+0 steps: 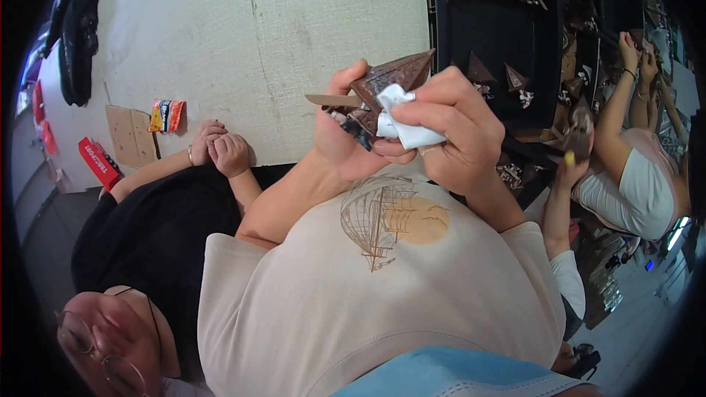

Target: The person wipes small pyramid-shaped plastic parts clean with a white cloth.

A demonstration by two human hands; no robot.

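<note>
Brown pointed piece [395,75] in left hand [337,148], white cloth [396,96] against it in right hand [463,123].

One held brown pointed piece [395,73], one white cloth [390,128], one orange packet [167,115].

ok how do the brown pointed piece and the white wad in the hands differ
The brown pointed piece is dark and tapers to a firm tip; the white wad is pale and crumpled. The left hand holds the brown pointed piece, while the right hand pinches the white wad. Both are held up, touching each other.
</note>
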